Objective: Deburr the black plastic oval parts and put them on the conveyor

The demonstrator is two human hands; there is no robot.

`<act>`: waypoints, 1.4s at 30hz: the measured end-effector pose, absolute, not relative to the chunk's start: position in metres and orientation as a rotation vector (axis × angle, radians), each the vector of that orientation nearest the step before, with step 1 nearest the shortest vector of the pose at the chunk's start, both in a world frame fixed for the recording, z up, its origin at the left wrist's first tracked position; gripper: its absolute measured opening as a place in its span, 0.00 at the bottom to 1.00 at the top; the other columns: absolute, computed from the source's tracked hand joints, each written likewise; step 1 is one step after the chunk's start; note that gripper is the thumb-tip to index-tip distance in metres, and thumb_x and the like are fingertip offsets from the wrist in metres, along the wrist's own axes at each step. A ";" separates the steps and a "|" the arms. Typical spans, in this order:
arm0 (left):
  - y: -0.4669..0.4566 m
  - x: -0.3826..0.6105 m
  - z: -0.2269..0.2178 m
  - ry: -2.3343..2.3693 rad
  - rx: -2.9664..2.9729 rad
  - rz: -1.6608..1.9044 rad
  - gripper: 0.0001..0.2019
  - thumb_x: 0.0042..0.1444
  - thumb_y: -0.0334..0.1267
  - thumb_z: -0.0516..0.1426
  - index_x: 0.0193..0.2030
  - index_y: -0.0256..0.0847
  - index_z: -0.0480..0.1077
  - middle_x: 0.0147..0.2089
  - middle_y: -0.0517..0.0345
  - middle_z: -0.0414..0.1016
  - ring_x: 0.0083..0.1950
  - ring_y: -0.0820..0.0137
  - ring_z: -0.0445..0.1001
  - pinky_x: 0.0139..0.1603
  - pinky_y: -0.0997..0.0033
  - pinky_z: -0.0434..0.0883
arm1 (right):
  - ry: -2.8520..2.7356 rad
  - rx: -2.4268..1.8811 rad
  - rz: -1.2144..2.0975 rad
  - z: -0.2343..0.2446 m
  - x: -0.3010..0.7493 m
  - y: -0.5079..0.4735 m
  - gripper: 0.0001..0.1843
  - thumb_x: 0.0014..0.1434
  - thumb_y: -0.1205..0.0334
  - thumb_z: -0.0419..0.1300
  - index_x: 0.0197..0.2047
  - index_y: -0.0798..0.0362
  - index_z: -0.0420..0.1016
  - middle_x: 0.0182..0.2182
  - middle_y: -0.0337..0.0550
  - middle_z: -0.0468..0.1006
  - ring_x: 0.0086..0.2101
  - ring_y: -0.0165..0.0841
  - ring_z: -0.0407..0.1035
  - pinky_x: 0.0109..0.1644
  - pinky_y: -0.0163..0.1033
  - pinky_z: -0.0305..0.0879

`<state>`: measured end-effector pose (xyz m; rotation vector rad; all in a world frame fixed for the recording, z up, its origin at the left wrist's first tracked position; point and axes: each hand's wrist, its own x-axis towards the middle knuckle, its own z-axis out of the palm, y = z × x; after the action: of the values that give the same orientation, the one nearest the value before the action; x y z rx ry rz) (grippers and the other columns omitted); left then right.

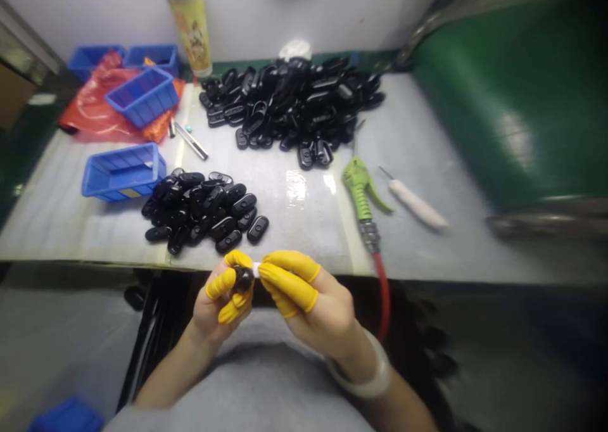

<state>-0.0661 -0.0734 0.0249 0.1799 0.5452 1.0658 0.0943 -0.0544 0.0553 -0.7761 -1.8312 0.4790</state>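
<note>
My left hand [223,299] and my right hand [308,299] meet just past the table's front edge, their fingers in yellow finger cots. The left fingers grip a small black oval plastic part [243,279]. A white piece [256,268] shows at that part's edge, pinched by my right fingertips, though the exact contact is partly hidden. In front of the hands lies a loose heap of similar black oval parts [204,207]. A much larger heap [285,102] spreads across the back of the table.
A green-handled air gun [361,188] with a red hose [382,299] and a white-handled awl [415,204] lie at right. Several blue plastic crates [123,172] stand at left, near a red bag [99,102], a metal tool [190,139] and a tall bottle [190,30].
</note>
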 end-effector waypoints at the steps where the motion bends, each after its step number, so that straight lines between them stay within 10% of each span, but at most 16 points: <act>1: -0.073 -0.066 0.025 0.542 0.192 1.067 0.10 0.52 0.39 0.65 0.37 0.38 0.71 0.21 0.68 0.66 0.11 0.87 0.54 0.11 0.89 0.53 | -1.831 -0.774 0.475 0.056 0.094 -0.054 0.18 0.61 0.75 0.59 0.54 0.53 0.72 0.43 0.46 0.78 0.43 0.34 0.76 0.45 0.37 0.78; 22: -0.068 -0.068 0.016 0.566 0.170 1.059 0.09 0.54 0.38 0.64 0.38 0.38 0.71 0.21 0.66 0.66 0.12 0.86 0.55 0.11 0.90 0.53 | -1.806 -0.774 0.500 0.039 0.088 -0.051 0.22 0.63 0.74 0.57 0.58 0.49 0.71 0.45 0.45 0.79 0.44 0.35 0.76 0.48 0.39 0.78; 30: -0.064 -0.072 0.026 0.488 0.241 1.107 0.08 0.57 0.40 0.61 0.41 0.40 0.72 0.21 0.66 0.65 0.11 0.87 0.47 0.10 0.89 0.49 | -1.557 -0.968 0.645 0.013 0.099 -0.023 0.10 0.58 0.71 0.63 0.43 0.49 0.78 0.38 0.43 0.79 0.39 0.34 0.75 0.43 0.40 0.77; 42: -0.040 -0.192 0.046 1.780 0.870 2.073 0.16 0.42 0.35 0.70 0.39 0.37 0.74 0.32 0.61 0.76 0.24 0.79 0.72 0.21 0.82 0.65 | -1.155 -1.355 1.013 -0.023 0.119 -0.008 0.14 0.46 0.52 0.70 0.34 0.51 0.82 0.35 0.45 0.81 0.35 0.38 0.77 0.42 0.42 0.77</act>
<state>-0.1922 -0.0395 0.0456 0.8695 1.7802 2.0733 0.1190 -0.0077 -0.0233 -1.3549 -1.1553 1.0131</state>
